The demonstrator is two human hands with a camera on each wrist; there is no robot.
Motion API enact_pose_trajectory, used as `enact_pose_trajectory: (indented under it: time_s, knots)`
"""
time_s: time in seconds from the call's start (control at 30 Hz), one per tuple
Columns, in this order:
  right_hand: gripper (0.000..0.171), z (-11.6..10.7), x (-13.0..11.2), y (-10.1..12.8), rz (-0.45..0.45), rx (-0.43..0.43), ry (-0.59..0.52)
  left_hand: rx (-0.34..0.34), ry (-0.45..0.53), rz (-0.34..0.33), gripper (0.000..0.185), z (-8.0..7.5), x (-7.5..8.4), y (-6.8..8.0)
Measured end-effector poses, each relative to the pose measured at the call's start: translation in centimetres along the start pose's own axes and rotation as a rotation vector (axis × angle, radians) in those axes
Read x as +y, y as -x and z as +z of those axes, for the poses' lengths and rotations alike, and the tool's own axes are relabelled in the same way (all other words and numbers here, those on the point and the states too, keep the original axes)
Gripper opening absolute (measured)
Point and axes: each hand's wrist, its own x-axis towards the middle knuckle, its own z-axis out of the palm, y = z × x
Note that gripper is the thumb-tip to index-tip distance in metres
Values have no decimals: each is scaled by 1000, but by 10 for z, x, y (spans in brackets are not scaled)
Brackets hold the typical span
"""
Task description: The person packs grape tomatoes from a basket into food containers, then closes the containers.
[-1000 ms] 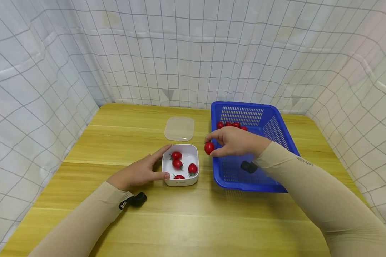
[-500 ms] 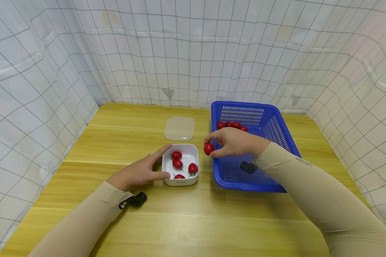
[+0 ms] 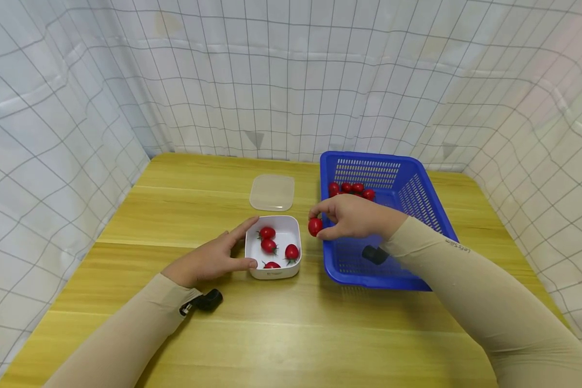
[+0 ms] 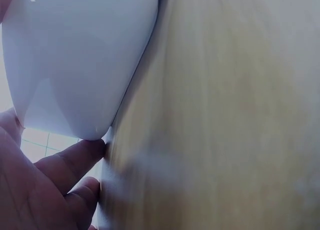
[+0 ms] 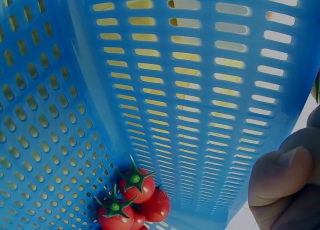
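A cherry tomato (image 3: 315, 226) is pinched between the thumb and fingers of my right hand (image 3: 351, 218), just beyond the left rim of the blue plastic basket (image 3: 368, 281). More cherry tomatoes (image 3: 358, 188) lie at the basket's back left, partly behind my hand; in the right wrist view, several red tomatoes (image 5: 156, 205) with green calyxes are bunched there. My left hand (image 3: 210, 260) rests against the left side of a small white square box (image 3: 275, 274), thumb and index finger spread along two corners. Several tomatoes (image 3: 269, 246) are inside the box. The left wrist view shows fingertips touching its wall.
A translucent square lid (image 3: 272, 192) lies flat behind the box on the wooden table (image 3: 252, 334). White gridded curtains (image 3: 291, 81) enclose the back and both sides of the table. The basket's raised rim stands between my right forearm and the box.
My hands hold nearly the same positions, with the tomato still in my right hand, slightly lower in the view. The head view has shifted a little.
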Motion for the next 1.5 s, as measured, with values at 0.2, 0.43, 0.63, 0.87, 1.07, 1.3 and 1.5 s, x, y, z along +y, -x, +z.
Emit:
enact_pose_trajectory:
  time_s: [0.2, 0.43, 0.63, 0.87, 1.07, 1.3, 1.5]
  knots:
    - [43, 0, -1, 1, -2, 7, 1, 0, 3, -2, 103, 0, 1, -1]
    - [45, -1, -4, 1, -2, 4, 11, 6, -24, 17, 102, 0, -1, 0]
    - [47, -2, -5, 1, 1, -4, 11, 7, -28, 16, 102, 0, -1, 0]
    - [47, -1, -7, 1, -2, -3, 22, 9, -27, 5, 103, 1, 0, 0]
    - [47, -1, -7, 0, -10, -2, 22, 10, -33, 9, 102, 1, -1, 0]
    - [47, -1, -9, 0, -16, -6, 21, 13, -42, 13, 102, 0, -2, 0]
    - [45, -1, -11, 1, -13, -7, 19, 11, -41, 10, 102, 0, -2, -1]
